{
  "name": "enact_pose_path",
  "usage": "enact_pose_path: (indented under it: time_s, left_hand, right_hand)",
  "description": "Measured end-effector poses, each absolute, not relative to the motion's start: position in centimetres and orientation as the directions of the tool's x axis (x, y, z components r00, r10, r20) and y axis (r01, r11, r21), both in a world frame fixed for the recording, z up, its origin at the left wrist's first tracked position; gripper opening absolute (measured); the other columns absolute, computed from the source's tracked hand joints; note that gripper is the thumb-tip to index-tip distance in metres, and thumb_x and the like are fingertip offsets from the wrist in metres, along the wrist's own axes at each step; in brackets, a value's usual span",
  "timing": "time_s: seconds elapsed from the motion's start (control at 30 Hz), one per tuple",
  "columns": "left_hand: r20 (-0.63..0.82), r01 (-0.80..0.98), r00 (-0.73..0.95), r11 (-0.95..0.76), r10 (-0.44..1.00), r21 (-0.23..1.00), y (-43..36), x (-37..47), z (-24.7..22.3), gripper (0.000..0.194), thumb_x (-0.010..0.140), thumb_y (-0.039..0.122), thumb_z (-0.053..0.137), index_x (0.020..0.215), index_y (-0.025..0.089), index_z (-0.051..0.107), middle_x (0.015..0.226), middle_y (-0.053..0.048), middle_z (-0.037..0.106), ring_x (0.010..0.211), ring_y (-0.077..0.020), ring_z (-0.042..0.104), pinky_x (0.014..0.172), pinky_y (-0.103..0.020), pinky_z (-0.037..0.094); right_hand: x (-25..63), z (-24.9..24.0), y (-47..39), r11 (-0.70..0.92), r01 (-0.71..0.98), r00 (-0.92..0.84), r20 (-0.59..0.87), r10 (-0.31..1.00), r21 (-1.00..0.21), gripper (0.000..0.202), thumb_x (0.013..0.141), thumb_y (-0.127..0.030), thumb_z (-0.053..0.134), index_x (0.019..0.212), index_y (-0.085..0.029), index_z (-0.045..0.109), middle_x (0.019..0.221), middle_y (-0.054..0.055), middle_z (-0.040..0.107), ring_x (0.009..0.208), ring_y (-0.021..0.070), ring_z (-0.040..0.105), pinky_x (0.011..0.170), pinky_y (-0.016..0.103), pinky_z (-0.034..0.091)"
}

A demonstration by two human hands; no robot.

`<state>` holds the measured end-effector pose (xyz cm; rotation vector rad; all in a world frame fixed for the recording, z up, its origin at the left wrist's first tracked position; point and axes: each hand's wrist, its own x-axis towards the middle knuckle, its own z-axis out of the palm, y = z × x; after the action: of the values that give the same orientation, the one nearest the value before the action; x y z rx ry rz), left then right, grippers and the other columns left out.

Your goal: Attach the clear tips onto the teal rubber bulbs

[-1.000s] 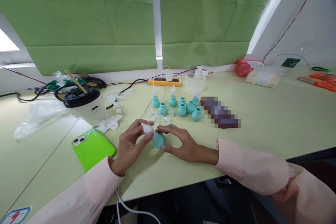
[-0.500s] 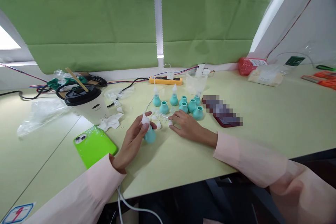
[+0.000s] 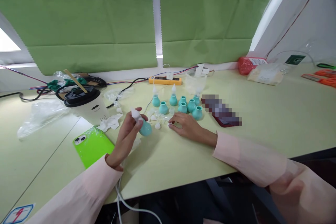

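My left hand (image 3: 128, 129) is closed around a bulb syringe, with a teal rubber bulb (image 3: 146, 129) pointing down to the right and a white tip (image 3: 135, 114) up to the left. My right hand (image 3: 185, 125) rests low over the table, its thumb and fingertips pinched on a small white piece (image 3: 170, 124), mostly hidden. Between the hands lies a loose white tip (image 3: 157, 125) beside clear plastic scraps. Behind my right hand stand several teal bulbs (image 3: 191, 105) with open necks. A few others, such as one teal bulb (image 3: 173, 100) at the back, carry translucent tips.
A lidded paper cup (image 3: 90, 110) with a stirrer stands left, beside a crumpled tissue (image 3: 109, 122). A green phone (image 3: 93, 147) lies near my left wrist, a dark red phone (image 3: 225, 121) on the right. An orange power strip (image 3: 165, 81) and a clear plastic tub (image 3: 195, 84) are behind.
My left hand has lifted and moved slightly left, tilting the bulb syringe so its tip leans left. My right hand has stayed almost in place.
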<state>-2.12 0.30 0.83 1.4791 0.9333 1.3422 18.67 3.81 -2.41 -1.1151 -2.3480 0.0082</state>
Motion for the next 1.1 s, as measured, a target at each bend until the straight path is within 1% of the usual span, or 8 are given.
enact_pose_path:
  time_s: [0.17, 0.27, 0.4, 0.67, 0.87, 0.93, 1.0, 1.1]
  left_hand:
    - [0.544, 0.126, -0.205, -0.529, 0.814, 0.839, 2.3, -4.0, 1.2, 0.027, 0.073, 0.026, 0.054, 0.097, 0.021, 0.045, 0.091, -0.005, 0.057, 0.092, -0.0176, 0.053, 0.072, -0.028, 0.042]
    - [0.625, 0.314, -0.296, -0.544, 0.723, 0.778, 3.6, -5.5, 0.9, 0.027, 0.069, 0.026, 0.057, 0.094, 0.023, 0.048, 0.101, -0.004, 0.054, 0.097, -0.0186, 0.052, 0.072, -0.028, 0.045]
    - [0.595, 0.471, -0.261, -0.438, 0.760, 0.766, 4.5, -6.3, -0.1, 0.031, 0.071, 0.027, 0.055, 0.100, 0.021, 0.051, 0.107, -0.006, 0.054, 0.095, -0.0189, 0.053, 0.075, -0.031, 0.046]
    - [0.521, 0.595, -0.157, -0.341, 0.839, 0.728, 5.4, -7.0, -1.6, 0.048, 0.074, 0.028, 0.049, 0.120, 0.019, 0.037, 0.102, -0.011, 0.057, 0.090, -0.0222, 0.054, 0.071, -0.037, 0.046]
    - [0.617, 0.635, -0.142, -0.407, 0.774, 0.656, 4.2, -6.2, -0.9, 0.060, 0.070, 0.026, 0.054, 0.124, 0.026, 0.028, 0.121, -0.010, 0.040, 0.105, -0.0242, 0.043, 0.079, -0.039, 0.042]
    - [0.731, 0.689, -0.147, -0.462, 0.666, 0.559, 3.3, -5.6, -0.3, 0.061, 0.067, 0.023, 0.057, 0.122, 0.024, 0.031, 0.124, -0.011, 0.032, 0.109, -0.0248, 0.038, 0.084, -0.040, 0.038]
    - [0.839, 0.745, -0.084, -0.525, 0.538, 0.411, 2.4, -5.2, 0.3, 0.057, 0.065, 0.021, 0.059, 0.117, 0.021, 0.038, 0.121, -0.011, 0.034, 0.113, -0.0259, 0.033, 0.087, -0.038, 0.035]
    - [0.843, 0.742, 0.233, -0.649, 0.484, 0.168, 1.4, -4.8, 0.7, 0.028, 0.064, 0.022, 0.058, 0.092, 0.020, 0.056, 0.089, -0.007, 0.054, 0.083, -0.0204, 0.053, 0.071, -0.031, 0.041]
  right_hand:
    - [18.6, -2.4, 3.8, 0.645, 0.717, -0.500, 0.448, 0.741, -0.266, 0.018, 0.078, -0.027, 0.047, 0.081, -0.016, 0.061, 0.077, 0.004, 0.059, 0.075, 0.0146, 0.053, 0.060, 0.024, 0.037]
    - [18.6, -2.4, 3.8, 0.634, 0.719, -0.494, 0.433, 0.754, -0.284, 0.018, 0.079, -0.027, 0.047, 0.080, -0.016, 0.061, 0.076, 0.003, 0.059, 0.074, 0.0140, 0.053, 0.060, 0.024, 0.037]
    - [18.6, -2.3, 3.7, 0.623, 0.722, -0.484, 0.423, 0.766, -0.302, 0.019, 0.079, -0.027, 0.046, 0.080, -0.016, 0.062, 0.075, 0.003, 0.059, 0.073, 0.0137, 0.053, 0.060, 0.024, 0.037]
    - [18.5, -2.1, 3.5, 0.610, 0.723, -0.472, 0.411, 0.780, -0.325, 0.020, 0.079, -0.027, 0.045, 0.079, -0.016, 0.062, 0.076, 0.003, 0.060, 0.074, 0.0138, 0.053, 0.061, 0.024, 0.037]
    - [18.5, -2.0, 3.5, 0.594, 0.733, -0.465, 0.393, 0.793, -0.331, 0.018, 0.077, -0.028, 0.048, 0.079, -0.016, 0.061, 0.075, 0.003, 0.060, 0.073, 0.0140, 0.053, 0.061, 0.024, 0.038]
    - [18.5, -2.0, 3.5, 0.592, 0.736, -0.464, 0.393, 0.794, -0.327, 0.017, 0.077, -0.027, 0.048, 0.078, -0.016, 0.061, 0.074, 0.003, 0.060, 0.072, 0.0142, 0.053, 0.060, 0.025, 0.038]
    - [18.5, -2.1, 3.5, 0.593, 0.738, -0.461, 0.403, 0.791, -0.321, 0.016, 0.076, -0.027, 0.049, 0.078, -0.017, 0.060, 0.073, 0.003, 0.059, 0.072, 0.0145, 0.053, 0.060, 0.025, 0.038]
    - [18.4, -2.4, 3.6, 0.605, 0.730, -0.451, 0.442, 0.775, -0.317, 0.015, 0.076, -0.025, 0.049, 0.083, -0.016, 0.059, 0.075, 0.003, 0.058, 0.075, 0.0156, 0.053, 0.062, 0.026, 0.039]
